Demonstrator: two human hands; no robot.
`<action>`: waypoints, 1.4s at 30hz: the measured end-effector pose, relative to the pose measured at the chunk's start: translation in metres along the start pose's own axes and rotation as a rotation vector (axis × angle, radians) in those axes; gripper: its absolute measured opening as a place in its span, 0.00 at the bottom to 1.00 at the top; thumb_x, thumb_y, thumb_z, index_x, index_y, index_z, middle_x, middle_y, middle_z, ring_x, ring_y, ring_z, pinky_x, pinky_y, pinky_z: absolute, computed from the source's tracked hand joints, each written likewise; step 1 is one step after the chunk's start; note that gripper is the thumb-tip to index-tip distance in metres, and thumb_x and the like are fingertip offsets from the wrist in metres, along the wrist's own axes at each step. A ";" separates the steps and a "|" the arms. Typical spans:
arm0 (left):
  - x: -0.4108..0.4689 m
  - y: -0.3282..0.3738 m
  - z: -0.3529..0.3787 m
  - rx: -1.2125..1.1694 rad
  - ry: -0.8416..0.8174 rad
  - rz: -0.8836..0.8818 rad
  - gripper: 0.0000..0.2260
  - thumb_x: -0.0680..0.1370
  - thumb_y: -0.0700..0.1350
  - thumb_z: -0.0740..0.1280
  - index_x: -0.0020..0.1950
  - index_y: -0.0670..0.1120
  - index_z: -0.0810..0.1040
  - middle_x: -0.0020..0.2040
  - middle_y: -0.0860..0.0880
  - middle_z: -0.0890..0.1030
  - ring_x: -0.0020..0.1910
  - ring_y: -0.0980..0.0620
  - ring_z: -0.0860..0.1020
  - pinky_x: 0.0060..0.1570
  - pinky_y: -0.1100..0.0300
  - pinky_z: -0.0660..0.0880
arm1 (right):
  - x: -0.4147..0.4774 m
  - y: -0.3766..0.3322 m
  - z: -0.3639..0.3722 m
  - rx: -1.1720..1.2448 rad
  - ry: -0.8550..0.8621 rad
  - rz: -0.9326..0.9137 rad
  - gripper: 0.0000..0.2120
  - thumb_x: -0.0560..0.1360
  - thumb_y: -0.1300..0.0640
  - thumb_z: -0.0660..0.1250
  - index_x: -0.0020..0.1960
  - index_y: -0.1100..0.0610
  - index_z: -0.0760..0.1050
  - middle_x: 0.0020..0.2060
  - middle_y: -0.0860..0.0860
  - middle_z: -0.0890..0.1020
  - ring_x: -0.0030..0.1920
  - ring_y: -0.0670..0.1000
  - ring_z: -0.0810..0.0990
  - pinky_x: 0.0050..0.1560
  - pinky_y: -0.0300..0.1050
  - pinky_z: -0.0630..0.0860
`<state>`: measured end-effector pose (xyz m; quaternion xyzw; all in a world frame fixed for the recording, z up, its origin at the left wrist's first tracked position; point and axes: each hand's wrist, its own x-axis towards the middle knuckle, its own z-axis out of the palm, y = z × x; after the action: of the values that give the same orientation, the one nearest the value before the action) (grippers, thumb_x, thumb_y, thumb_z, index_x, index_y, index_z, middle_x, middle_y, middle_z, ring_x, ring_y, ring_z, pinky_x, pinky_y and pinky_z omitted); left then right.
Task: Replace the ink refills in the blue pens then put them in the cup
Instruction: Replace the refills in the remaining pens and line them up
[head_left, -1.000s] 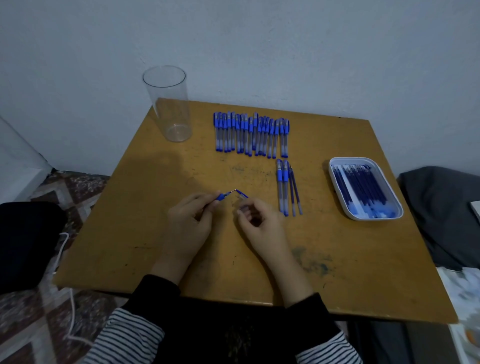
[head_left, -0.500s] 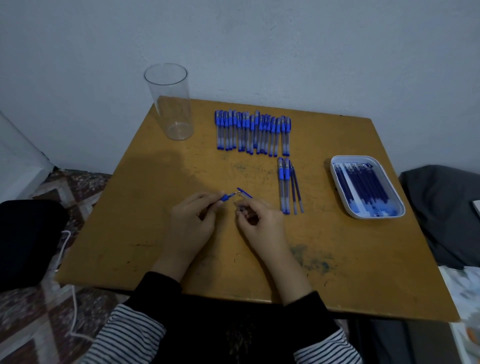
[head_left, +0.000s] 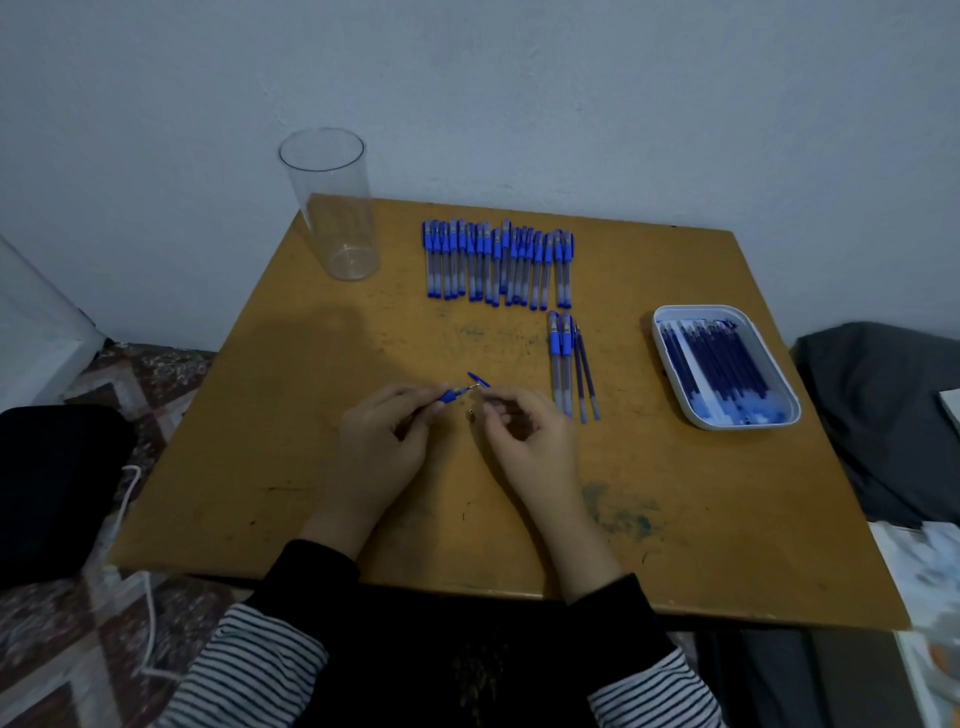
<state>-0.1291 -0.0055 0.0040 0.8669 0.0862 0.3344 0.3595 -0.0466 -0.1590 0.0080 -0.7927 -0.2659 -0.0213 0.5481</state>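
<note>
We see left grip (head_left: 384, 447) clamped on one blue pen (head_left: 451, 395), thumb + index pinching near its blue front end, metal tip aimed up-right at right grip (head_left: 535, 447). Right grip: fingers curled, tips just beside the pen tip; can't tell if they pinch anything. Small blue piece (head_left: 479, 379) shows just beyond them, tiny dark bit (head_left: 470, 413) on tabletop (head_left: 675, 519) btwn the hands. Cup (head_left: 332, 208) at far-left corner, no pens in it. Pen row (head_left: 498, 262) mid-back, loose refills (head_left: 587, 374) right of the hands, tray (head_left: 748, 423) w/ more refills far right.

Risks, our call: dark bit may roll off or vanish under a palm. Loose refills sit near the tray, so old/new could mix. A slip at the tip could smear ink.
</note>
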 end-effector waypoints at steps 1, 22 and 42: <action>0.000 0.001 -0.001 -0.003 -0.007 0.003 0.11 0.77 0.36 0.73 0.58 0.43 0.85 0.50 0.51 0.84 0.47 0.59 0.81 0.47 0.67 0.76 | 0.000 0.000 -0.001 0.015 0.031 0.003 0.09 0.75 0.65 0.69 0.53 0.56 0.82 0.45 0.48 0.82 0.47 0.44 0.80 0.48 0.32 0.76; -0.001 -0.001 0.004 0.031 0.018 0.075 0.11 0.76 0.36 0.74 0.58 0.44 0.85 0.45 0.53 0.82 0.40 0.57 0.78 0.40 0.69 0.72 | 0.012 -0.011 -0.007 0.414 0.158 0.132 0.05 0.80 0.66 0.63 0.55 0.61 0.75 0.43 0.55 0.84 0.43 0.51 0.84 0.48 0.44 0.81; 0.027 0.012 0.024 -0.125 -0.029 -0.002 0.09 0.78 0.38 0.72 0.57 0.43 0.85 0.51 0.50 0.85 0.47 0.58 0.82 0.47 0.65 0.78 | 0.049 -0.013 -0.070 0.507 0.475 0.152 0.09 0.78 0.64 0.68 0.57 0.56 0.81 0.50 0.50 0.85 0.52 0.48 0.83 0.55 0.48 0.80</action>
<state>-0.0941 -0.0173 0.0141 0.8475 0.0608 0.3265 0.4141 0.0078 -0.1980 0.0629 -0.6220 -0.0681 -0.0974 0.7740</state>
